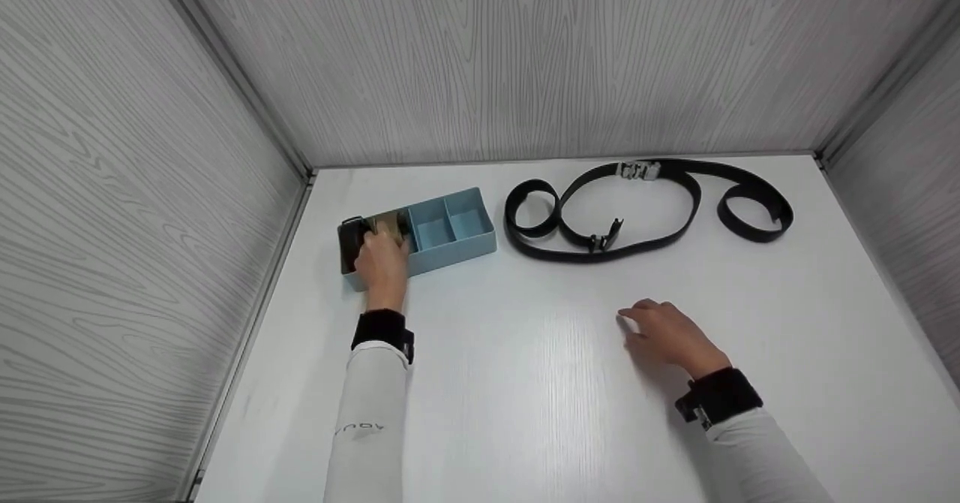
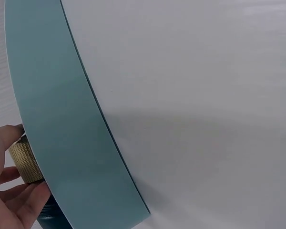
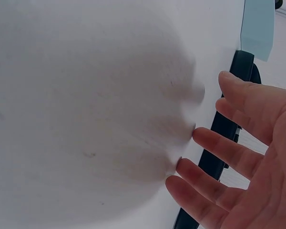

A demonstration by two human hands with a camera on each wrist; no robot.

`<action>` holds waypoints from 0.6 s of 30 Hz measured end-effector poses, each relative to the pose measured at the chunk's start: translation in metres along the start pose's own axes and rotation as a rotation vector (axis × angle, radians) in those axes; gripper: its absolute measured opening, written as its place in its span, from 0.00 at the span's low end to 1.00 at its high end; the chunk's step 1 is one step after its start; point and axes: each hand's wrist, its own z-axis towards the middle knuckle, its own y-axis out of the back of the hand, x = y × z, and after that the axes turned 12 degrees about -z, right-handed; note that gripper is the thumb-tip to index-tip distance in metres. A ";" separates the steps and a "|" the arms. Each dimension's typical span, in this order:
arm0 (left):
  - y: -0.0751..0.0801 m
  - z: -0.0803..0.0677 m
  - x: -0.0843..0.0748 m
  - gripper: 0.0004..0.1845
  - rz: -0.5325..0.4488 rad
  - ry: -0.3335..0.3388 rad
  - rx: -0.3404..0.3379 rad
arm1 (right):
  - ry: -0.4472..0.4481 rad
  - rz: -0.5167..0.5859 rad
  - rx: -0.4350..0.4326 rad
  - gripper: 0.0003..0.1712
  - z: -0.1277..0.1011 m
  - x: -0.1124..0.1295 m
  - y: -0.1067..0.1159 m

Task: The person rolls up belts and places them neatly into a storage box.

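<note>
- White table (image 1: 525,383), grey wood-grain walls on three sides.
- Black belt (image 1: 645,210) lies looped at 12 to 1 o'clock from the right hand, well apart from it. Metal buckle (image 1: 637,170) at its far edge, a small clasp (image 1: 606,236) on the near run. Nothing lies between hand and belt.
- Blue tray (image 1: 457,244) sits at 10 o'clock on the table, just left of the belt's left loop, not touching it. Long axis runs left-right, right end swung slightly toward the back wall. Two right compartments visible; the leftmost is covered by the hand.
- Left hand (image 1: 382,263) reaches over the tray's near wall into the left compartment. Fingers curl round a tan woven roll (image 2: 26,160); the left wrist view shows the fingers pinching it against the tray's outer wall (image 2: 71,143). A dark item (image 1: 349,242) sits at the tray's far-left end, touching the hand; what it is, cannot tell.
- Right hand (image 1: 667,334) rests on the table at 5 o'clock from the tray, fingers straight and spread, holding nothing. Right wrist view shows fingers (image 3: 214,143) relaxed, with belt beyond them.
- Black wristbands on both arms, white sleeves.
</note>
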 end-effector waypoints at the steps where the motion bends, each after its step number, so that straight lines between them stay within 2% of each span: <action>1: 0.000 -0.001 0.000 0.26 -0.006 0.001 -0.003 | 0.001 -0.003 -0.001 0.24 0.000 0.000 0.000; 6: 0.000 -0.006 0.001 0.29 -0.051 -0.010 -0.022 | 0.004 -0.009 -0.008 0.24 -0.001 -0.001 -0.001; 13: -0.001 -0.009 0.005 0.27 -0.124 -0.045 -0.058 | 0.013 -0.004 -0.032 0.22 -0.003 0.000 0.000; 18: 0.000 -0.008 0.003 0.26 -0.100 -0.029 -0.022 | 0.009 0.003 -0.035 0.22 -0.003 0.000 0.000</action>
